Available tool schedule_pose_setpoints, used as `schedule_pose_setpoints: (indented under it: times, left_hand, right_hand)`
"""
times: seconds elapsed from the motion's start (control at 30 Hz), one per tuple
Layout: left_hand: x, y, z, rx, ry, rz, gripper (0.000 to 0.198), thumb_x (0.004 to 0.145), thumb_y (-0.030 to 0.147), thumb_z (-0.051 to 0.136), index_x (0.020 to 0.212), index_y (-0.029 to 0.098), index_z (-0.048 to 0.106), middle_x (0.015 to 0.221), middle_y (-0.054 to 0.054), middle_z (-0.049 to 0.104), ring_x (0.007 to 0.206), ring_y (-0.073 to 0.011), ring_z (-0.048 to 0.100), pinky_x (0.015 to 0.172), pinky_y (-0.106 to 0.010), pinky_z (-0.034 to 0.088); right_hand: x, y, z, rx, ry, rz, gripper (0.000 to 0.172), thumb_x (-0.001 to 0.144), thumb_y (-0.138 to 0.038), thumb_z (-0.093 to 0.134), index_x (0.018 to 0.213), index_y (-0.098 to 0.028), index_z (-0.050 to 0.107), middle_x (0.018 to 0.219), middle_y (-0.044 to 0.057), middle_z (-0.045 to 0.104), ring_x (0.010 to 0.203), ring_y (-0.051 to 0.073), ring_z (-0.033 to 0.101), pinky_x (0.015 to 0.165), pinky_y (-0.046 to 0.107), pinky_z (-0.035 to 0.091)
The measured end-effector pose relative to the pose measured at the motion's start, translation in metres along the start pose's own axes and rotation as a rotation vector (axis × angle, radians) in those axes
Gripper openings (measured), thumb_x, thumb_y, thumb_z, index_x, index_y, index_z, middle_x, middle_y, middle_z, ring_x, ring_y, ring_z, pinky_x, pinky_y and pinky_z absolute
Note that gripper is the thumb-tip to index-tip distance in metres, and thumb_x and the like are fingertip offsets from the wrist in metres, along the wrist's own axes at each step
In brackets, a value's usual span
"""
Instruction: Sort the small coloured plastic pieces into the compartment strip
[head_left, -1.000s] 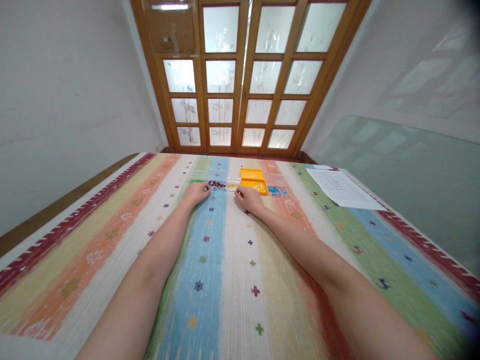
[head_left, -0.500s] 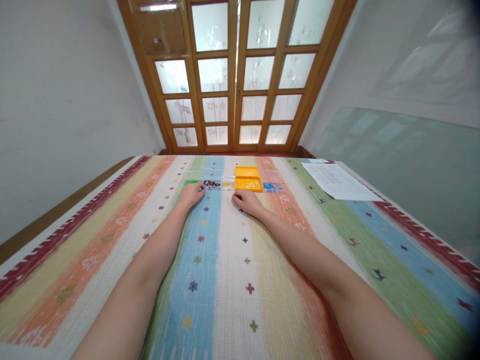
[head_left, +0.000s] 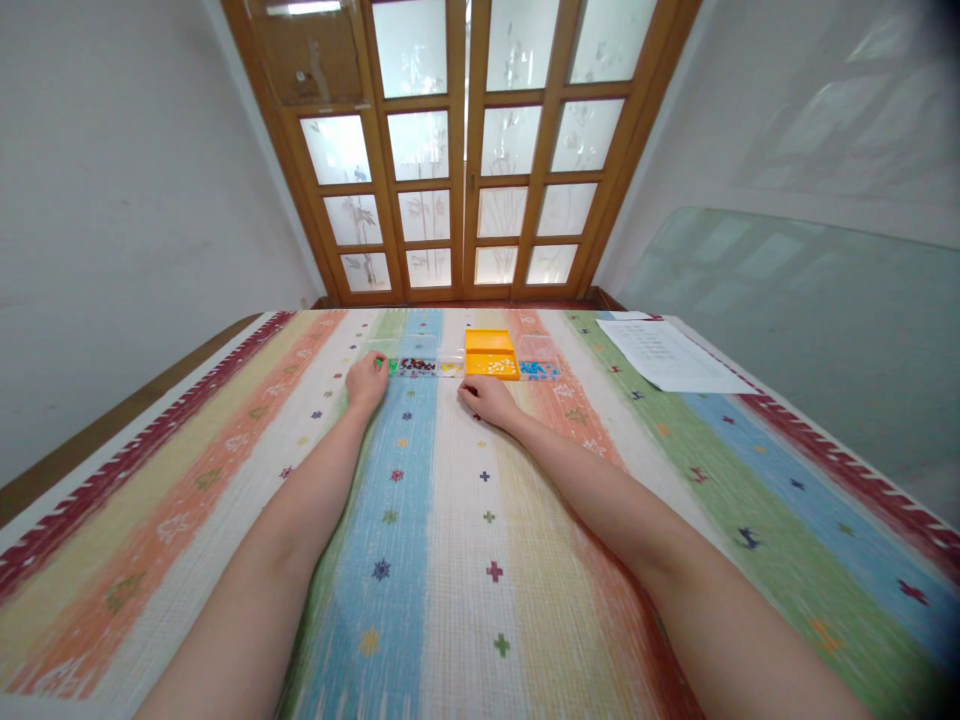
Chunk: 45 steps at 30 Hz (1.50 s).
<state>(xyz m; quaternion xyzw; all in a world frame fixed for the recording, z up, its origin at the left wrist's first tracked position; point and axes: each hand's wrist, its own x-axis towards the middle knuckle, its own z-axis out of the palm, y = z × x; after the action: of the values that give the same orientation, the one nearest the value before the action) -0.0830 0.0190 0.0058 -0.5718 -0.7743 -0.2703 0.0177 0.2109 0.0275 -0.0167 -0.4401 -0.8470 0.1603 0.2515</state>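
Observation:
A row of small clear boxes (head_left: 420, 366) with coloured bits lies far out on the striped cloth (head_left: 450, 520): green at the left, dark ones, yellow, then an orange tray (head_left: 489, 353) with light bits and a blue lot (head_left: 540, 371) at the right. My left hand (head_left: 367, 380) rests with curled fingers at the green end of the row, touching it. My right hand (head_left: 486, 398) lies just in front of the orange tray, fingers curled down on the cloth. Whether either hand holds a bit is too small to see.
A printed sheet of paper (head_left: 664, 355) lies at the far right of the cloth. Wooden doors with frosted panes (head_left: 465, 150) stand beyond the far edge. A pale wall rises at the left, a glass panel (head_left: 810, 330) at the right.
My left hand has slid left along the row, from the dark bits to the green end. My right hand has stayed near the orange tray. The view has tipped slightly.

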Motion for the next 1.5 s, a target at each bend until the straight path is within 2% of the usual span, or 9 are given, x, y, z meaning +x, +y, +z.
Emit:
schedule_pose_setpoints:
  times: [0.23,0.5,0.57,0.67,0.77,0.9,1.03,1.17,1.5]
  left_hand:
    - [0.008,-0.018,-0.001,-0.055,0.047,-0.111,0.034,0.098,0.040,0.050,0.115,0.023,0.074,0.100,-0.008,0.077,0.093,-0.0237,0.068,0.079,-0.029,0.046]
    - [0.013,-0.025,0.006,-0.117,0.071,-0.056,0.034,0.098,0.036,0.049,0.117,0.021,0.072,0.096,-0.007,0.073,0.093,-0.0230,0.067,0.084,-0.031,0.049]
    - [0.015,-0.024,0.006,-0.140,0.129,-0.001,0.035,0.098,0.033,0.047,0.122,0.019,0.069,0.105,-0.009,0.071,0.097,-0.0229,0.067,0.090,-0.032,0.050]
    - [0.014,-0.018,0.007,-0.182,0.200,0.093,0.043,0.099,0.030,0.047,0.137,0.017,0.061,0.134,-0.014,0.062,0.103,-0.0215,0.067,0.099,-0.034,0.051]
    - [0.011,-0.010,0.007,-0.167,0.143,0.188,0.052,0.099,0.031,0.051,0.150,0.020,0.051,0.156,-0.014,0.046,0.117,-0.0242,0.065,0.105,-0.037,0.051]
    - [0.005,-0.004,0.008,-0.085,0.042,0.233,0.059,0.099,0.034,0.053,0.157,0.022,0.045,0.165,-0.013,0.039,0.139,-0.0307,0.053,0.109,-0.042,0.050]
    - [0.003,-0.005,0.006,-0.054,0.052,0.188,0.057,0.100,0.033,0.050,0.156,0.022,0.048,0.155,-0.013,0.054,0.133,-0.0300,0.059,0.106,-0.041,0.051]
    - [0.004,-0.005,0.002,-0.020,-0.001,0.099,0.044,0.102,0.034,0.045,0.138,0.022,0.069,0.132,-0.013,0.072,0.122,-0.0315,0.066,0.102,-0.041,0.050]
    - [0.005,0.005,-0.004,0.116,-0.036,0.055,0.041,0.100,0.036,0.047,0.123,0.024,0.078,0.114,-0.015,0.078,0.105,-0.0332,0.071,0.086,-0.038,0.051]
  right_hand:
    - [0.000,-0.001,0.000,-0.009,-0.001,0.009,0.020,0.097,-0.024,0.056,0.092,-0.018,0.074,0.093,0.006,0.076,0.080,0.018,0.062,0.071,0.025,0.038]
    - [0.000,0.000,0.002,0.003,0.019,-0.019,0.020,0.097,-0.024,0.055,0.090,-0.018,0.073,0.092,0.005,0.075,0.080,0.018,0.062,0.070,0.025,0.037]
    - [0.000,0.000,0.002,0.002,0.022,-0.018,0.020,0.098,-0.025,0.055,0.091,-0.018,0.073,0.093,0.006,0.075,0.081,0.018,0.062,0.071,0.025,0.037]
    - [0.000,0.000,0.002,0.000,0.032,-0.035,0.021,0.099,-0.025,0.055,0.091,-0.019,0.073,0.093,0.005,0.075,0.082,0.018,0.062,0.072,0.025,0.036]
    - [-0.001,0.000,0.002,-0.002,0.034,-0.041,0.021,0.099,-0.026,0.055,0.092,-0.019,0.074,0.094,0.005,0.076,0.083,0.018,0.063,0.073,0.025,0.037]
    - [-0.001,-0.001,0.002,-0.016,0.028,-0.033,0.021,0.100,-0.027,0.055,0.093,-0.019,0.074,0.095,0.005,0.076,0.085,0.018,0.063,0.074,0.026,0.037]
    - [0.000,-0.001,0.002,-0.029,0.024,-0.038,0.021,0.101,-0.028,0.056,0.092,-0.019,0.073,0.094,0.005,0.076,0.084,0.018,0.063,0.074,0.026,0.037]
    - [0.000,-0.002,0.001,-0.029,0.019,-0.030,0.022,0.101,-0.028,0.056,0.093,-0.019,0.073,0.096,0.006,0.076,0.085,0.019,0.064,0.074,0.026,0.038]
    - [0.000,-0.003,0.000,-0.023,0.017,-0.033,0.021,0.101,-0.028,0.056,0.096,-0.020,0.075,0.099,0.006,0.077,0.088,0.019,0.065,0.076,0.026,0.039]
